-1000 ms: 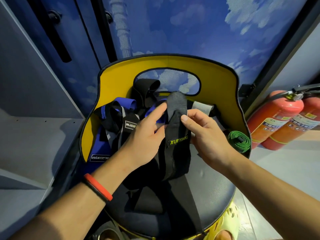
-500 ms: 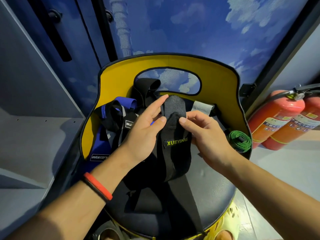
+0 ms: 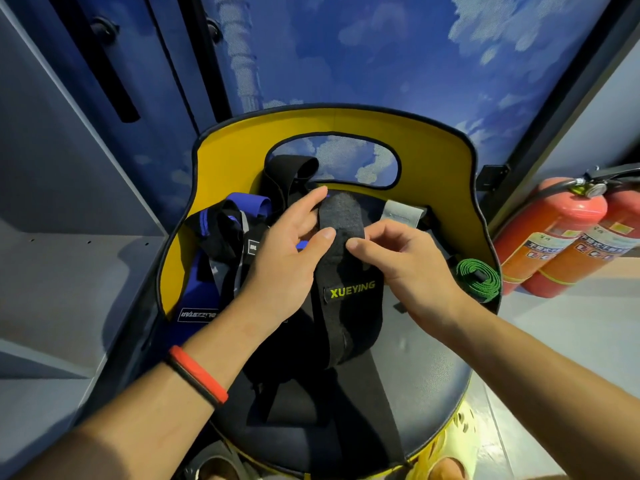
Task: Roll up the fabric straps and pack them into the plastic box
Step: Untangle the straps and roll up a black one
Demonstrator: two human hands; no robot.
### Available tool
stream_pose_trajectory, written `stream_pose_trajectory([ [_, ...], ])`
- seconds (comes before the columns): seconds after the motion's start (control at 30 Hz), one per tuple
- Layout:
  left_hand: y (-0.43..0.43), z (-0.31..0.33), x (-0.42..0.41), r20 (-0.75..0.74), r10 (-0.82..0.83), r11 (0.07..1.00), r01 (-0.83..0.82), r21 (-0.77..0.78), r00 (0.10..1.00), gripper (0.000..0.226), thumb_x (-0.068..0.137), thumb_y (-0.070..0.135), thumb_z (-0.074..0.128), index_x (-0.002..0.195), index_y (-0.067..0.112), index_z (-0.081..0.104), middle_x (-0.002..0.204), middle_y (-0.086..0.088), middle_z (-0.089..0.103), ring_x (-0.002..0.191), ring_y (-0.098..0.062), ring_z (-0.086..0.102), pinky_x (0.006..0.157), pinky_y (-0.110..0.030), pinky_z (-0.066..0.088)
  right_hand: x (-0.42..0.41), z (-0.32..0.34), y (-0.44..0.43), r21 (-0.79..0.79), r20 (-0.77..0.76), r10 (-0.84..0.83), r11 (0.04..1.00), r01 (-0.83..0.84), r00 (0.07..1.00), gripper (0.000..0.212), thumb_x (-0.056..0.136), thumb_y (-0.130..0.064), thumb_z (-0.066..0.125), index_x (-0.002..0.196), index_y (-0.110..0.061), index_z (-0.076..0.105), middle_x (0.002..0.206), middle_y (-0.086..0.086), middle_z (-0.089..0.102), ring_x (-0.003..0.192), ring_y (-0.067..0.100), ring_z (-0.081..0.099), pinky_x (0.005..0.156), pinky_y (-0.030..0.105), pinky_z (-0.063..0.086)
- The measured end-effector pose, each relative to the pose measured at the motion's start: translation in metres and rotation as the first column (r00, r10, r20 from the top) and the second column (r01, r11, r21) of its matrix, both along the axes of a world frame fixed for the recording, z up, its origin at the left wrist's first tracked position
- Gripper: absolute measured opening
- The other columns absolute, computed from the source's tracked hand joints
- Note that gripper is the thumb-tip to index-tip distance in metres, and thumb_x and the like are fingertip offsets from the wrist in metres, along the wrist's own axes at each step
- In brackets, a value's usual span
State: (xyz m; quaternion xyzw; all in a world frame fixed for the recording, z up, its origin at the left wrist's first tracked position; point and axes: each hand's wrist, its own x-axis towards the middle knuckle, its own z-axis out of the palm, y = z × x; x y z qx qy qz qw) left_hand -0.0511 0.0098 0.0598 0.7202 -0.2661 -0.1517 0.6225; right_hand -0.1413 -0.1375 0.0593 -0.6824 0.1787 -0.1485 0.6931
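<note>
Thumbs of left hand (image 3: pixel 284 268) and right hand (image 3: pixel 415 271) nearly meet — both grips pinching black strap (image 3: pixel 346 317).

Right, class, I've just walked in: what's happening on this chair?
A person is working on a black XUEYING strap over the chair seat. The left hand and right hand both pinch its folded top end, apparently starting a roll. More blue and black straps lie loose at the left; a green strap sits rolled at the right. No plastic box is in view.
</note>
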Motion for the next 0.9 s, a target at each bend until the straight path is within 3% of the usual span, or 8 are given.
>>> stream_pose_trajectory([
  [0.07,-0.002,-0.002,0.000,-0.002,0.028,1.000,-0.028,-0.006,1.000,0.055,0.102,0.010,0.054,0.148,0.038,0.046,0.132,-0.013,0.065,0.137,-0.022,0.052,0.117,-0.045,0.040,0.000,-0.001,0.001,0.049,0.003,-0.029,0.998,0.028,1.000,0.028,0.085,-0.016,0.080,0.098,-0.002,0.061,0.087,0.020,0.067,0.084,0.030,0.066,0.086,0.043,0.055],
  [0.17,-0.005,0.004,-0.003,0.001,0.049,0.999,-0.049,-0.014,0.999,0.055,0.102,0.004,0.054,0.149,0.031,0.047,0.116,-0.010,0.064,0.123,-0.030,0.060,0.109,-0.041,0.048,0.001,-0.004,0.001,0.121,0.005,-0.063,0.991,0.062,0.998,0.040,0.081,-0.015,0.084,0.107,-0.013,0.053,0.081,0.006,0.062,0.089,0.022,0.064,0.094,0.043,0.052],
  [0.27,-0.005,0.012,-0.002,-0.249,0.047,0.981,-0.092,-0.171,0.967,0.048,0.098,0.003,0.060,0.142,0.023,0.054,0.117,-0.009,0.074,0.112,-0.019,0.070,0.090,-0.031,0.058,0.002,0.001,-0.001,0.152,0.065,-0.045,0.988,0.035,0.997,0.031,0.079,-0.014,0.083,0.101,-0.014,0.062,0.085,0.008,0.061,0.083,0.017,0.062,0.077,0.028,0.050],
  [0.37,-0.003,0.016,-0.001,-0.464,-0.011,0.951,-0.135,-0.279,0.886,0.041,0.093,0.008,0.066,0.132,0.018,0.057,0.113,-0.009,0.076,0.106,-0.021,0.073,0.084,-0.032,0.058,0.003,0.003,-0.006,0.210,0.120,-0.012,0.978,-0.014,0.993,0.032,0.077,-0.019,0.087,0.100,-0.016,0.064,0.097,0.016,0.058,0.090,0.024,0.060,0.081,0.033,0.047],
  [0.5,-0.005,0.010,-0.005,-0.457,0.045,0.976,-0.137,-0.171,0.889,0.045,0.084,0.001,0.076,0.122,0.013,0.057,0.108,-0.012,0.074,0.098,-0.022,0.074,0.081,-0.032,0.057,0.003,0.000,-0.008,-0.017,0.079,-0.061,0.998,0.062,0.995,0.028,0.082,-0.015,0.084,0.100,-0.015,0.062,0.090,0.005,0.060,0.084,0.012,0.059,0.082,0.027,0.049],
  [0.63,-0.008,0.006,-0.008,-0.522,0.131,0.959,-0.242,-0.149,0.842,0.042,0.083,0.001,0.078,0.120,0.010,0.059,0.108,-0.013,0.075,0.101,-0.023,0.074,0.086,-0.034,0.059,0.000,-0.002,-0.005,-0.455,0.032,-0.165,0.876,0.161,0.986,0.022,0.084,-0.031,0.083,0.090,-0.019,0.066,0.089,0.006,0.062,0.079,0.014,0.058,0.069,0.022,0.045],
  [0.8,-0.013,0.008,-0.013,-0.598,0.123,0.934,-0.295,-0.199,0.792,0.040,0.086,0.000,0.075,0.122,0.006,0.058,0.095,-0.006,0.073,0.083,-0.012,0.073,0.069,-0.023,0.057,-0.005,0.000,0.011,-0.430,-0.017,-0.020,0.903,0.011,1.000,0.042,0.079,-0.044,0.083,0.117,-0.035,0.067,0.114,-0.008,0.059,0.107,-0.002,0.057,0.081,0.013,0.050],
  [0.9,-0.016,0.011,-0.019,-0.599,0.072,0.925,-0.278,-0.259,0.798,0.038,0.088,-0.003,0.071,0.122,0.005,0.055,0.098,-0.010,0.073,0.086,-0.016,0.075,0.069,-0.023,0.058,-0.002,-0.003,0.017,-0.540,-0.006,-0.041,0.841,0.031,0.999,0.047,0.084,-0.032,0.082,0.128,-0.040,0.064,0.115,-0.007,0.056,0.109,-0.006,0.052,0.084,0.009,0.045],
])
